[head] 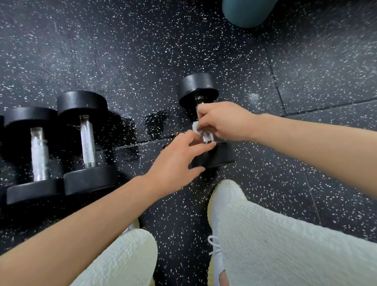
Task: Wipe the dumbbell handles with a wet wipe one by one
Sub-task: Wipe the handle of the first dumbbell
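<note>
A small black dumbbell (pixel 196 87) lies on the speckled floor at centre right, its knurled metal handle (pixel 207 138) partly showing. My right hand (pixel 223 122) is wrapped around that handle, pressing a white wet wipe (pixel 196 127) against it. My left hand (pixel 179 162) rests with spread fingers on the dumbbell's near head, fingertips touching the handle's near end. Three more black dumbbells stand in a row at the left; the nearest of them (pixel 87 142) shows a shiny knurled handle.
Black rubber flooring (pixel 309 74) with white specks, with wet patches (pixel 157 122) between the dumbbells. A teal cylindrical object (pixel 249 8) sits at the top right. My knees in pale knitted trousers (pixel 293 246) and a white shoe fill the bottom.
</note>
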